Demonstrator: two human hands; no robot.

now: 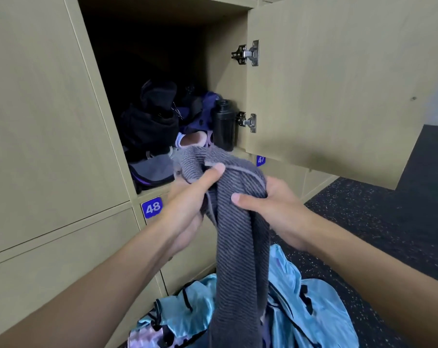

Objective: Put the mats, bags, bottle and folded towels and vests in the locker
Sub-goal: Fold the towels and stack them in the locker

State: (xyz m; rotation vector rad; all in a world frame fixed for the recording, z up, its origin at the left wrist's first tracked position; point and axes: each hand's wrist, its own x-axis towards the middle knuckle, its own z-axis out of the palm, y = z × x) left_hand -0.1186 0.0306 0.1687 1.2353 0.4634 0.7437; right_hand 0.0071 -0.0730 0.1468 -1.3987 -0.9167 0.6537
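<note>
Nearest us, blue vests [313,310] are lying crumpled on the floor [388,222]. Our left hand [187,204] and right hand [270,204] are both gripping a grey towel [238,222], its length hanging down, before the open locker [220,33]. Inside, a black bag [150,121], rolled mats [195,139] and a bottle [224,124] are crowding the front.

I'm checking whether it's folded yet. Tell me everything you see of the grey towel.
The grey towel looks like ribbed terry cloth with a flat hem band near its top. It is not folded: bunched at the top, the rest hanging down before the open locker, over the light blue clothes. The left hand and right hand both grip its upper part.
</note>
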